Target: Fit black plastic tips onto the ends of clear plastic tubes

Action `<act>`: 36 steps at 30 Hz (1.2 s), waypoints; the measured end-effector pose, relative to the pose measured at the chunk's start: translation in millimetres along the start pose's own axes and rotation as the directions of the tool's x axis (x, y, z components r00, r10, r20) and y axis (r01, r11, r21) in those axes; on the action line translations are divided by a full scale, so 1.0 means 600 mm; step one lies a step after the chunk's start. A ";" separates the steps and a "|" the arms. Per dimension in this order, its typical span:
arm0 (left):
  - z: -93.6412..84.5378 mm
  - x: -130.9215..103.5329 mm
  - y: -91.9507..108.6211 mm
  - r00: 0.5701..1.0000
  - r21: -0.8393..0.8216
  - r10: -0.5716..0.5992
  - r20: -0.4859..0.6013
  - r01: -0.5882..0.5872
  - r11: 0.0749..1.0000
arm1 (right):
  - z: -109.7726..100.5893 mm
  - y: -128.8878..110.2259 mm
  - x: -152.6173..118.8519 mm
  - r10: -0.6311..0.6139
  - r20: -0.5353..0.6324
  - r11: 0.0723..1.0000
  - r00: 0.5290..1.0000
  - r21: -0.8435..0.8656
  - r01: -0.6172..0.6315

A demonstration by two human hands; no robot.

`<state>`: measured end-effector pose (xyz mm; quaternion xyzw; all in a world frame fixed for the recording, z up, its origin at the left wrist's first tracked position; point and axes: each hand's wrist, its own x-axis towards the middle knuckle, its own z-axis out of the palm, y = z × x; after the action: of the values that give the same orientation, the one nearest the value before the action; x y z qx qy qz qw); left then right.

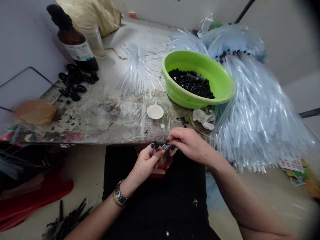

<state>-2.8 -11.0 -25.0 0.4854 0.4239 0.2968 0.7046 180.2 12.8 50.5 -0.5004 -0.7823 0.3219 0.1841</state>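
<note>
Just in front of the table edge, my left hand (149, 160) is closed around a few clear plastic tubes (165, 147). Small black caps (155, 145) show at its fingertips. My right hand (188, 143) meets it from the right, thumb and forefinger pinched on a small black piece at the tube ends. The exact shape of that piece is hidden by the fingers. Beyond the hands, a green basin (198, 100) holds a heap of small black parts (191, 83). A shallow white dish (155, 112) lies on the table nearer to me.
Large bundles of clear tubes (260, 113) hang over the table's right side. More loose tubes (136, 70) lie at the middle back. On the left stand a brown bottle (76, 46), a clear cup (93, 41), black round parts (75, 80) and a tan round pad (36, 111).
</note>
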 end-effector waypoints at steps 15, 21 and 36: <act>0.006 -0.002 0.001 0.999 0.107 0.008 0.052 -0.014 0.994 | 0.001 -0.004 -0.013 0.036 0.085 0.997 0.996 -0.076 -0.030; 0.005 0.000 0.004 0.997 0.056 0.003 0.082 -0.008 0.998 | 0.005 0.012 -0.021 0.062 0.062 0.998 0.996 -0.037 -0.060; 0.010 -0.003 0.007 0.995 0.149 -0.064 0.071 0.053 0.987 | 0.015 0.018 -0.036 0.110 0.046 0.990 0.993 0.085 -0.113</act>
<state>1.4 -13.7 -19.5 0.5342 0.4317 0.2253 0.6910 191.2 -6.6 37.3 -0.5281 -0.7420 0.3758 0.1712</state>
